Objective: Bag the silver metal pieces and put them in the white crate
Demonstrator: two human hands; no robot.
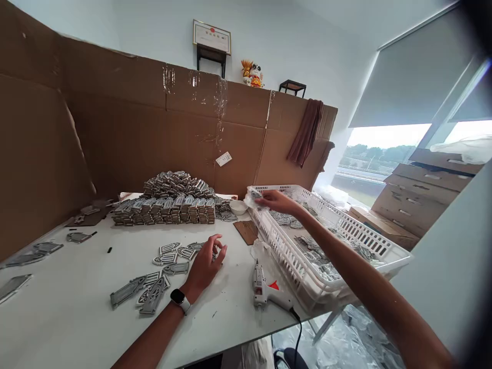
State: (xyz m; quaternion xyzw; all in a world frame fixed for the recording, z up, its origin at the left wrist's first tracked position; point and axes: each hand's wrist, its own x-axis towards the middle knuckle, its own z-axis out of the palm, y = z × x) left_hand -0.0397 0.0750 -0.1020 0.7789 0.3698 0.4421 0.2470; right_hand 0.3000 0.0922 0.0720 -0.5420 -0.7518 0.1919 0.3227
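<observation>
My left hand (205, 264), with a watch (180, 300) on its wrist, hovers or rests at the middle of the white table, its fingers apart and slightly curled. Beside it lie loose grey metal pieces (176, 268), one partly hidden behind the fingers. My right hand (277, 201) reaches to the far left corner of a white plastic basket (286, 256). Its fingers are closed on a small clear plastic bag (252, 197) with something grey inside. More bagged grey pieces (313, 251) lie in the basket.
Stacked metal pieces (172, 207) stand at the back against a cardboard wall (154, 128). A white bowl (238, 207) and a brown cardboard scrap (246, 232) are near the basket. A corded glue gun (269, 293) sits by the front edge. Boxes (421, 197) are piled right.
</observation>
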